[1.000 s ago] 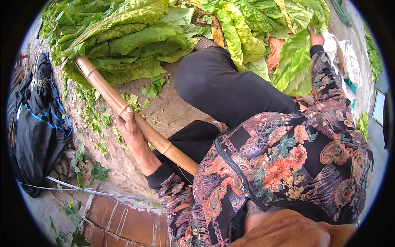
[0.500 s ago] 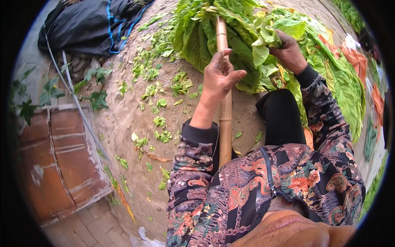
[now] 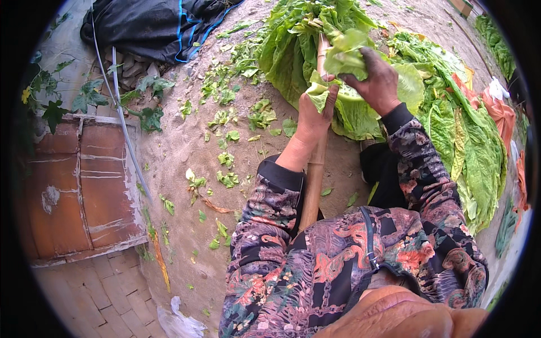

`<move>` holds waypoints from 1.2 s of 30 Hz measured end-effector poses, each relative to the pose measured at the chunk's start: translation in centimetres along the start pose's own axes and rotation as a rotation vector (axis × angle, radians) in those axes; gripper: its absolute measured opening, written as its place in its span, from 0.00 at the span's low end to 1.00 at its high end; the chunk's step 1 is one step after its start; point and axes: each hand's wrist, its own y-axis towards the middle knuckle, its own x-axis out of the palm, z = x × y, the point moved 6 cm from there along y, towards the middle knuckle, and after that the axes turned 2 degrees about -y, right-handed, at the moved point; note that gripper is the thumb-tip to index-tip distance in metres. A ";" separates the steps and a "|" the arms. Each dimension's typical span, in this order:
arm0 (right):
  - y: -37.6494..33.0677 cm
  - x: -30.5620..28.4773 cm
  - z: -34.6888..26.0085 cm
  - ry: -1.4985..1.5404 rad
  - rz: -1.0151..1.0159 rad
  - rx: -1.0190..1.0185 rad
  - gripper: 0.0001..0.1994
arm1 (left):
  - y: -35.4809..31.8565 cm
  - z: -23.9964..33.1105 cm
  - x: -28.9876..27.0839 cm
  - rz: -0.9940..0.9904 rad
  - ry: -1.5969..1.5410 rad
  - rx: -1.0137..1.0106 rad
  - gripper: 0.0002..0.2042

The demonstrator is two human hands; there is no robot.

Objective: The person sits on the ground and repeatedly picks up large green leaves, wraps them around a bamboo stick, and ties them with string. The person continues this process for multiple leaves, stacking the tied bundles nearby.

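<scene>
A bamboo pole [image 3: 315, 186] runs from beside my body away from me, its far end among broad green leaves [image 3: 287, 65] that look like tobacco leaves. My left hand [image 3: 313, 118] is over the pole, closed on a leaf, whose pale tip [image 3: 319, 94] shows between thumb and fingers. Just to its right, my right hand [image 3: 376, 81] pinches a crumpled, motion-blurred leaf [image 3: 346, 53]. Under the right hand, a broad leaf with a thick pale rib spreads out. Which leaf each stem belongs to is hard to tell.
A heap of large green and yellowing leaves [image 3: 451, 129] lies at my right, with orange cloth [image 3: 500, 115] beyond it. Leaf scraps [image 3: 225, 118] litter the sandy ground. A black tarp [image 3: 141, 25], thin pole [image 3: 121, 112] and rusty brown panel [image 3: 107, 180] are at left.
My right hand has moved left toward the pole with the leaf. My left hand, fingers spread before, has closed on a leaf. The view has shifted slightly.
</scene>
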 end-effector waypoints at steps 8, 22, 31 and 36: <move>-4.9 2.2 -2.3 0.428 -0.259 -0.083 0.29 | -1.0 -0.1 0.5 -0.023 -0.374 -0.292 0.13; -4.2 3.3 4.2 1.008 -0.188 0.552 0.20 | -0.1 2.1 -1.4 -0.060 -0.349 -0.544 0.15; -7.2 10.5 12.9 0.618 -1.048 0.638 0.27 | 1.9 1.5 -5.9 -0.704 0.248 -0.488 0.08; -4.5 15.4 10.4 0.868 -0.777 0.489 0.25 | -3.6 -7.1 -7.6 -1.005 0.446 -0.824 0.09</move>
